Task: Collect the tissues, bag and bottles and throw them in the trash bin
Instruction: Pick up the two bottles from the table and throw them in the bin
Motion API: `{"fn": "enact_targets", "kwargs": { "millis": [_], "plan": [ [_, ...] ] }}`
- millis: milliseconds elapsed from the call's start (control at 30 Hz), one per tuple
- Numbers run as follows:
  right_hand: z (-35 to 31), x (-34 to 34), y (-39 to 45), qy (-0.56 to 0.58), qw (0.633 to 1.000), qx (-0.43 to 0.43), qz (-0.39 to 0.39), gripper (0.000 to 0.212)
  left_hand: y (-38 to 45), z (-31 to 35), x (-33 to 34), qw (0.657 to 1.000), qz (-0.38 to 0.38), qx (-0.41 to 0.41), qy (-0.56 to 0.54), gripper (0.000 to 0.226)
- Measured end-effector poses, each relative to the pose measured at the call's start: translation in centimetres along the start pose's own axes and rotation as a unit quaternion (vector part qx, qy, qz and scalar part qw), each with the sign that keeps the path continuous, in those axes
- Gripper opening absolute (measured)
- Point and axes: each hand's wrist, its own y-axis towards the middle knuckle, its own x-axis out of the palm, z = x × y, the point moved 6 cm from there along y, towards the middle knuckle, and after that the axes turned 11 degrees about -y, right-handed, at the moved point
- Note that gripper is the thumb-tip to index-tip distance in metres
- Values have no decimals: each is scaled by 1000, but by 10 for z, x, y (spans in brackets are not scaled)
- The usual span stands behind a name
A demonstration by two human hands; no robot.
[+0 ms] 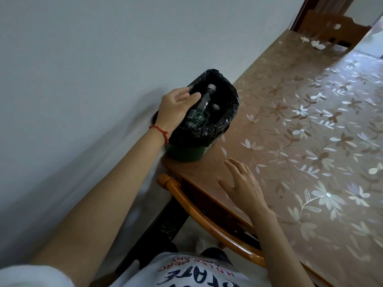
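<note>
A green trash bin point(187, 153) with a black liner stands on the table's near corner by the wall. Inside it lie clear plastic bottles: one point(204, 102) with a grey cap pointing up, and another cap point(216, 107) beside it. My left hand point(176, 106), a red string on its wrist, hovers over the bin's left rim with fingers spread, touching or just above the bottle. My right hand point(242, 185) lies flat and empty on the table edge. Crumpled white tissues point(317, 44) and a smaller piece point(305, 39) sit at the table's far end.
The table point(310, 125) has a brown floral glossy cover. A wooden chair point(207, 220) is tucked under the near edge in front of me. Another wooden chair point(335, 27) stands at the far end. A plain wall runs along the left.
</note>
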Motion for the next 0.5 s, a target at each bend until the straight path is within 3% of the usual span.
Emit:
{"fn": "enact_targets", "kwargs": {
  "millis": [167,300,400,500],
  "plan": [
    [2,2,-3,-6,1000,0,-5,61,-59,-12,12,994,-89,42,44,42],
    [5,4,-8,-17,1000,6,-14,61,-97,-32,25,968,-146,112,173,46],
    [6,4,-13,-24,1000,10,-14,60,-112,-57,34,898,-205,176,347,56],
    [7,2,-20,-38,999,16,-8,59,-119,-88,36,826,-238,191,474,66]
  ]
}}
